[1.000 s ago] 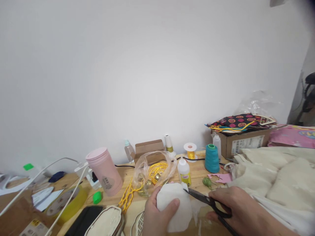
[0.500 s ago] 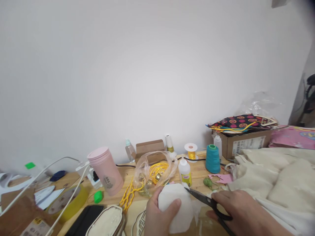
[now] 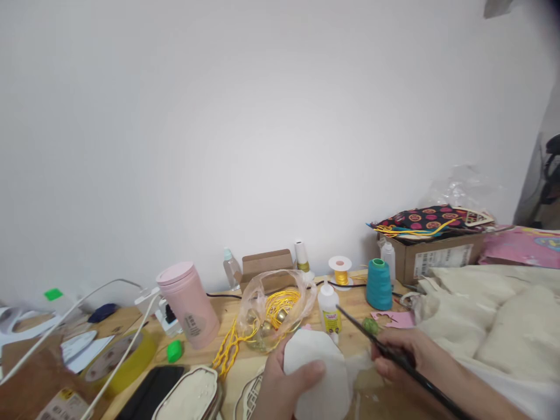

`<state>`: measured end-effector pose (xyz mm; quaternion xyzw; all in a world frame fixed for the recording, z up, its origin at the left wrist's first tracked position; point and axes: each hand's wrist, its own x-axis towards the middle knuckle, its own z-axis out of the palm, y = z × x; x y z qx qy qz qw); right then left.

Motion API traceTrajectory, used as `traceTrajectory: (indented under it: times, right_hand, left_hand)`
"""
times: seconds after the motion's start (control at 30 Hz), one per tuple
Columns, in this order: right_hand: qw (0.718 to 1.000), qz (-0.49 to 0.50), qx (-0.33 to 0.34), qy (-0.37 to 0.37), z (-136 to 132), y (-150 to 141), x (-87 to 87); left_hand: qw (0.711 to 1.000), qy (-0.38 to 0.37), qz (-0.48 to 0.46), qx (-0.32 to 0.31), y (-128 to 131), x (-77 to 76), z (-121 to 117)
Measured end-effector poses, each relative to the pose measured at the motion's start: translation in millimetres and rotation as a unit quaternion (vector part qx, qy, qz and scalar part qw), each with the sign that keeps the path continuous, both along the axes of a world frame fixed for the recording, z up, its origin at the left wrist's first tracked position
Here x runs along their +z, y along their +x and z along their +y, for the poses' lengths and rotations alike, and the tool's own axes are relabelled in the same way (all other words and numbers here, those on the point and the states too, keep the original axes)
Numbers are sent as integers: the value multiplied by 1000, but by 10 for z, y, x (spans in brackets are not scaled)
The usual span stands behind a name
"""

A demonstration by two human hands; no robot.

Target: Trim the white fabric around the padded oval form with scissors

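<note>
My left hand [image 3: 289,382] is closed on a flat white piece [image 3: 321,370] with angled and rounded edges, its thumb lying across the front. Whether the piece is paper or cloth I cannot tell. In my right hand [image 3: 415,353] are black scissors [image 3: 361,329], their blades pointing up and left, apart from the white piece. Just behind the piece stands a glue bottle [image 3: 329,306] with a yellow label. A scrap of thin, see-through material [image 3: 359,364] lies between the two hands.
A clear bag [image 3: 280,309] holds yellow cords and bells. Left of it are a pink tumbler [image 3: 188,306], yellow tape roll [image 3: 120,361], dark phone [image 3: 151,391] and stacked cream panels [image 3: 188,396]. A teal thread cone [image 3: 378,286], cardboard box [image 3: 431,256] and cream cloth [image 3: 507,326] occupy the right.
The scissors have come away from the white piece's upper right edge and turned edge-on as my right hand rotated. The white piece has shifted slightly right and down in my left hand.
</note>
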<state>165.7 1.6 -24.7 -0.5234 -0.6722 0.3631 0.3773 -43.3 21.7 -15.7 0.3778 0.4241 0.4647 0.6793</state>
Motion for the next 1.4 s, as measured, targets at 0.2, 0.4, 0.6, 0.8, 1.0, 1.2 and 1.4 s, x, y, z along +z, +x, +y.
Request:
traceTrajectory:
  times: [0.2,0.4,0.6,0.8,1.0,1.2,1.4]
  right_hand:
    - [957,281,6,-70,-86,-220,10]
    - [947,306,14,-93,-109,-217,-4]
    - [953,298,-15,-54,-46,-185,-2]
    - [996,84,-27,28,-23,-113,-4]
    - [992,-46,-87,79,-31,-80,-40]
    - [980,183,-81,-19,21,-127,-105]
    - [954,296,25,-39,-47,-190,-48]
  left_hand:
    - [990,81,89,-71,108,-46,-89]
    - [987,81,121,-72,144,-34,-112]
    - [991,34,54,-121,99,-61,-63]
    - [992,13,6,-124,55,-109,-14]
    - [994,-9,-42,-100,90,-33,-60]
    - [995,42,-25,-92,76,-73,-4]
    - [991,97,82,-39,113,-79,-32]
